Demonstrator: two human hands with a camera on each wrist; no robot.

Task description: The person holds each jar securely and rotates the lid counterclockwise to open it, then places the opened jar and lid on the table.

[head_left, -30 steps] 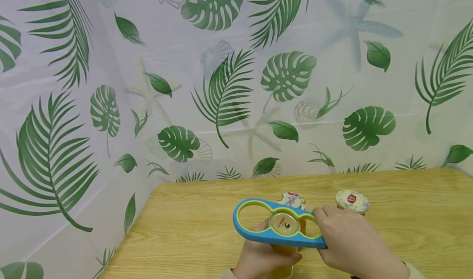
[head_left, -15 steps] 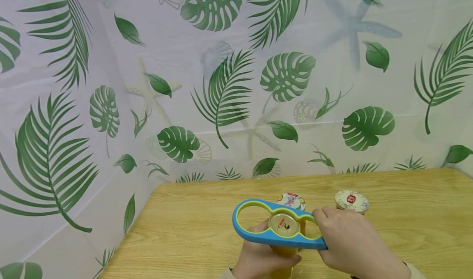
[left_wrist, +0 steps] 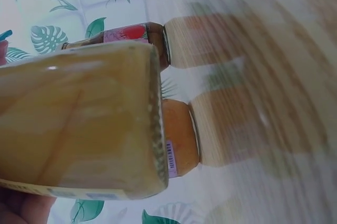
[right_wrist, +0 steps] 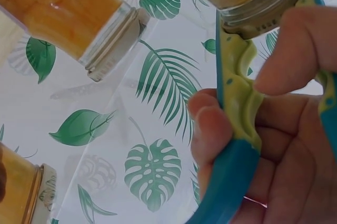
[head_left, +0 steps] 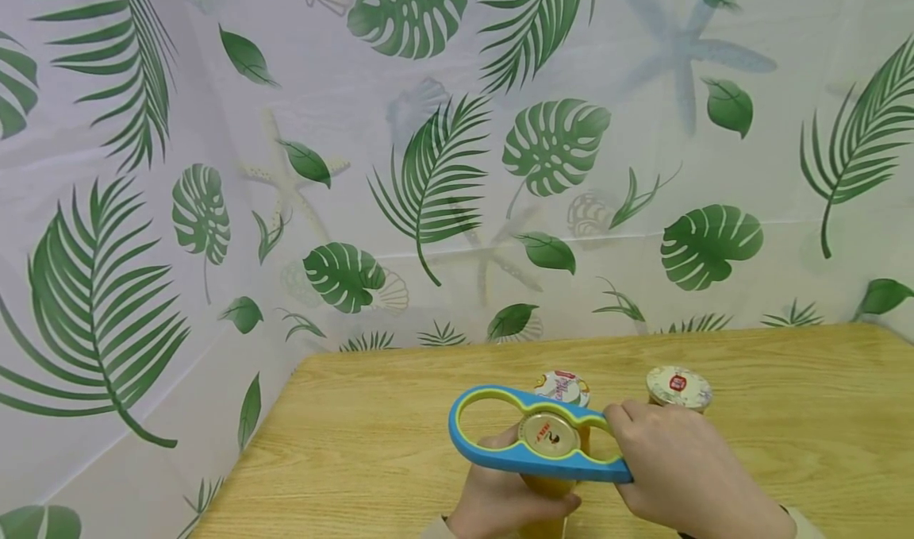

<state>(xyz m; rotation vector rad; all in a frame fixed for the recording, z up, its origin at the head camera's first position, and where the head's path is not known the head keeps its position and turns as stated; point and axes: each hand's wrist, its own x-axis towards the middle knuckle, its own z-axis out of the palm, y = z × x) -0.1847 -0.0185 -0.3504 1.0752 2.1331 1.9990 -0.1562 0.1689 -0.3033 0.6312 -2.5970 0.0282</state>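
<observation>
Three jars (head_left: 546,475), printed lids, writing unreadable

Wooden bench (head_left: 785,412). Two further jars behind: one with white pictured lid (head_left: 562,386), one with white lid bearing red mark (head_left: 679,387), near each other, upright. Leaf-print sheet (head_left: 428,166) behind and left of bench.
</observation>
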